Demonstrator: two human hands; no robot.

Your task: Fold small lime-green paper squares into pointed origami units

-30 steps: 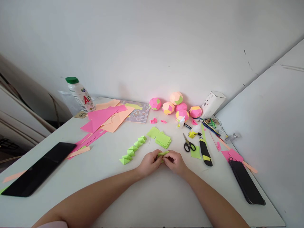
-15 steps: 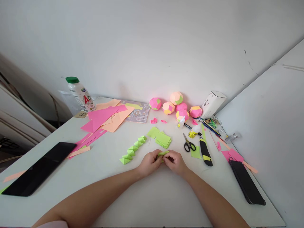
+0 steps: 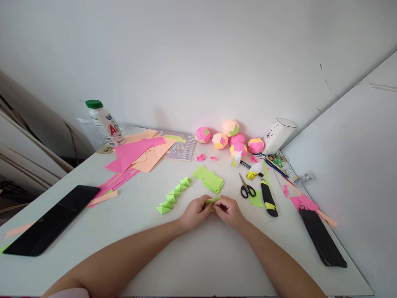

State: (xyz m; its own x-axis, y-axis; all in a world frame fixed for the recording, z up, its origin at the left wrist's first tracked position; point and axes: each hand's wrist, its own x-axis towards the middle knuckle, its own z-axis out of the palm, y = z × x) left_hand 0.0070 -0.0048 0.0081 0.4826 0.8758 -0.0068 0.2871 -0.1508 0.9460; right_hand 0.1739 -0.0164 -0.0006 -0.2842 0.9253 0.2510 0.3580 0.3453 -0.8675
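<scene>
Between my two hands is a small piece of green paper (image 3: 214, 200), bent or folded, its lower part mostly covered by fingers. My left hand (image 3: 196, 213) pinches its left side, and my right hand (image 3: 228, 212) pinches the right side, the fingertips nearly meeting. Just beyond the hands lies a stack of green paper pieces (image 3: 213, 183), with a loose green sheet (image 3: 200, 172) beside it. To the left, several folded green paper units (image 3: 173, 196) stand in a slanting row. Scissors (image 3: 247, 188) with black handles rest right of the stack.
A utility knife (image 3: 269, 198), a glue bottle (image 3: 253, 171) and a black phone (image 3: 322, 236) lie to the right. Paper balls (image 3: 237, 150) sit along the wall. Pink sheets (image 3: 128, 155), a white bottle (image 3: 105, 124) with green cap and a black tablet (image 3: 51, 219) are on the left.
</scene>
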